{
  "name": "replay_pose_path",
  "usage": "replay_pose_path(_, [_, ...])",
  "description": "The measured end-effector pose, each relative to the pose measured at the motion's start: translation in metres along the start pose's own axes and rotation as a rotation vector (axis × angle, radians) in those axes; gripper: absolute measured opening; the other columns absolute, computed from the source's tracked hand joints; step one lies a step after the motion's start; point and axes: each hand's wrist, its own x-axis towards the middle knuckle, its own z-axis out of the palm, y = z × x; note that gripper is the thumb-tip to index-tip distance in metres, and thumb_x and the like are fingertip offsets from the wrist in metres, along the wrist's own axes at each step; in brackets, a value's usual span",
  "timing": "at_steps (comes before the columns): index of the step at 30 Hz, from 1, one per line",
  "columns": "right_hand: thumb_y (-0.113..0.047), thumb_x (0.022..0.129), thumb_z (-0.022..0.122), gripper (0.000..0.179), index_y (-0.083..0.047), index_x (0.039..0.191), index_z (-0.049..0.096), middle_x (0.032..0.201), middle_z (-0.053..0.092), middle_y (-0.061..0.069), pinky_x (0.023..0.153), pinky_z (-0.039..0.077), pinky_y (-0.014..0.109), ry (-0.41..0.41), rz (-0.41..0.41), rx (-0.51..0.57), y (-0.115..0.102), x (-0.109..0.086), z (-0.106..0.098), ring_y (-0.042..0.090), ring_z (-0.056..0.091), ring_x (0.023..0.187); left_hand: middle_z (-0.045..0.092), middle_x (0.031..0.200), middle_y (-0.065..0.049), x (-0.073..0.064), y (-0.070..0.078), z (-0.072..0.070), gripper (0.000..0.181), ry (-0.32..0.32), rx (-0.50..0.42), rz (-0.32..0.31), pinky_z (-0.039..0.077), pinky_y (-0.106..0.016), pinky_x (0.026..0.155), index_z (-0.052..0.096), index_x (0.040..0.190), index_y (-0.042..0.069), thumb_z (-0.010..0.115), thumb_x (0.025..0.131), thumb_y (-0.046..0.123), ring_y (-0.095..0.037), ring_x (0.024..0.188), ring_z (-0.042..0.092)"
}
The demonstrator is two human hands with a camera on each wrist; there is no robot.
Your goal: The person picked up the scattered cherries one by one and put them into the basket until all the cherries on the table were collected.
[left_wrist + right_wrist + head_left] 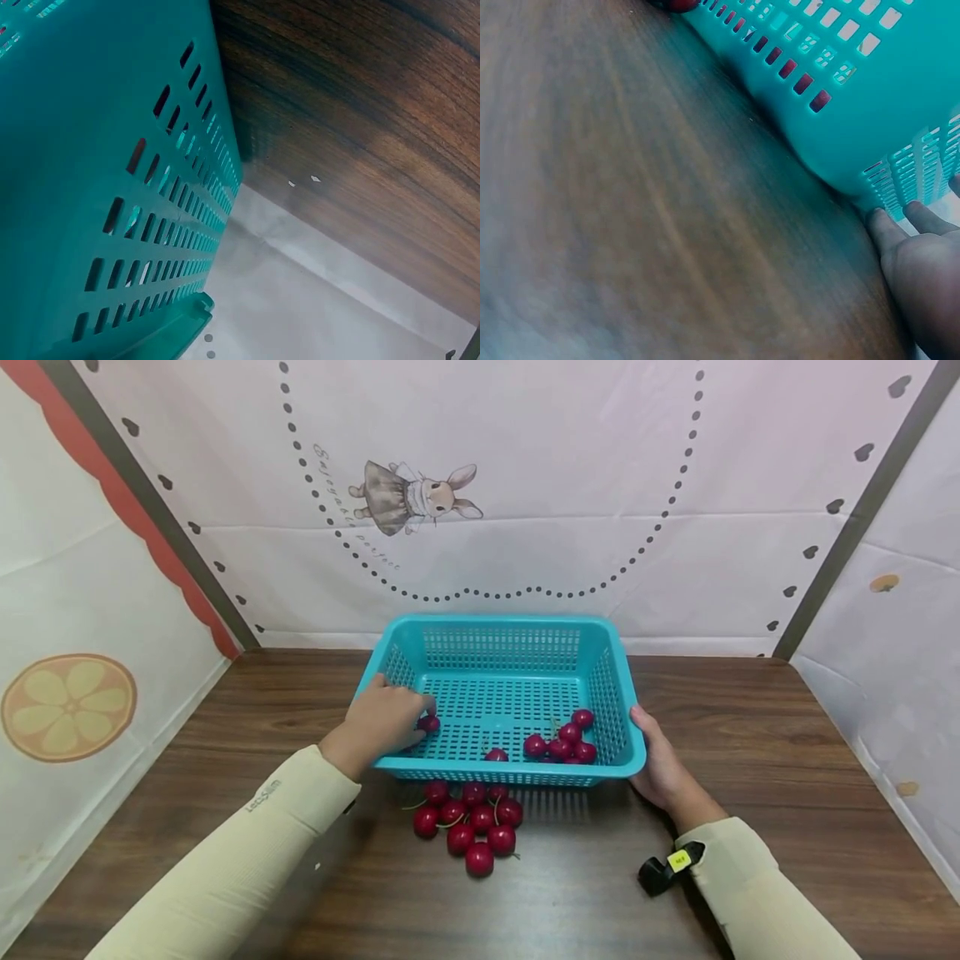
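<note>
A turquoise plastic basket (502,768) with slotted walls stands on the table. My left hand (386,718) reaches over its left rim, with fingers curled round a dark red cherry (430,724); whether it grips more is hidden. Outside the right wall, my right hand (660,764) rests its fingers on the basket; the right wrist view shows straight fingers (889,231) touching the slotted side. Several cherries (561,748) sit in the basket's front right corner, and a single cherry (496,755) lies near its front wall. The left wrist view shows the basket wall (142,195) but no hand.
In front of the basket, several cherries (480,818), some with stems, lie grouped on the brown wooden table (585,893). A printed white cloth (525,552) hangs behind the basket, with further cloth at both sides. Small white specks (315,178) lie on the wood.
</note>
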Motion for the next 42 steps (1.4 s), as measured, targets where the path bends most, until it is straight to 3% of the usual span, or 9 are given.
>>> replay_pose_path(6, [-0.061, 0.103, 0.017, 0.073, -0.02, 0.161, 0.0, 0.164, 0.013, 0.017, 0.11, 0.041, 0.041, -0.004, 0.001, -0.018, -0.001, 0.002, 0.001, 0.044, 0.025, 0.147, 0.078, 0.09, -0.006, -0.001, -0.002, 0.001, 0.04, 0.011, 0.01, 0.018, 0.046, -0.051, 0.089, 0.076, 0.111, 0.015, 0.084, 0.079, 0.039, -0.024, 0.087, 0.07])
replay_pose_path(14, [-0.061, 0.103, 0.018, 0.072, -0.021, 0.16, 0.001, 0.163, 0.016, 0.017, 0.099, 0.051, 0.029, -0.007, 0.004, 0.001, -0.001, -0.001, 0.002, 0.043, 0.028, 0.143, 0.078, 0.091, -0.006, -0.004, 0.0, -0.004, 0.041, 0.012, 0.016, 0.029, 0.047, -0.05, 0.088, 0.076, 0.11, 0.014, 0.085, 0.078, 0.037, -0.023, 0.087, 0.07])
replay_pose_path(27, [-0.061, 0.103, 0.018, 0.072, -0.021, 0.16, -0.001, 0.163, 0.015, 0.018, 0.098, 0.052, 0.029, 0.008, 0.015, -0.009, -0.002, -0.004, 0.002, 0.045, 0.028, 0.143, 0.077, 0.103, -0.008, -0.002, 0.002, -0.003, 0.045, 0.026, -0.023, 0.012, 0.047, -0.052, 0.091, 0.075, 0.115, 0.016, 0.084, 0.079, 0.04, -0.026, 0.097, 0.071])
replay_pose_path(36, [-0.061, 0.103, 0.018, 0.073, -0.02, 0.16, -0.002, 0.164, 0.012, 0.018, 0.096, 0.051, 0.025, 0.009, 0.013, 0.006, -0.002, -0.002, 0.002, 0.045, 0.025, 0.145, 0.076, 0.108, -0.009, -0.002, -0.003, -0.01, 0.034, 0.136, -0.183, -0.025, 0.051, -0.054, 0.097, 0.073, 0.114, 0.012, 0.077, 0.087, 0.033, -0.031, 0.106, 0.07])
replay_pose_path(42, [-0.062, 0.102, 0.019, 0.074, -0.02, 0.161, -0.001, 0.164, 0.012, 0.016, 0.099, 0.051, 0.029, 0.029, 0.018, -0.006, -0.003, -0.002, 0.003, 0.044, 0.025, 0.146, 0.075, 0.109, -0.01, -0.014, 0.005, -0.032, 0.032, 0.253, -0.14, -0.019, 0.052, -0.054, 0.097, 0.074, 0.114, 0.012, 0.074, 0.089, 0.032, -0.031, 0.104, 0.069])
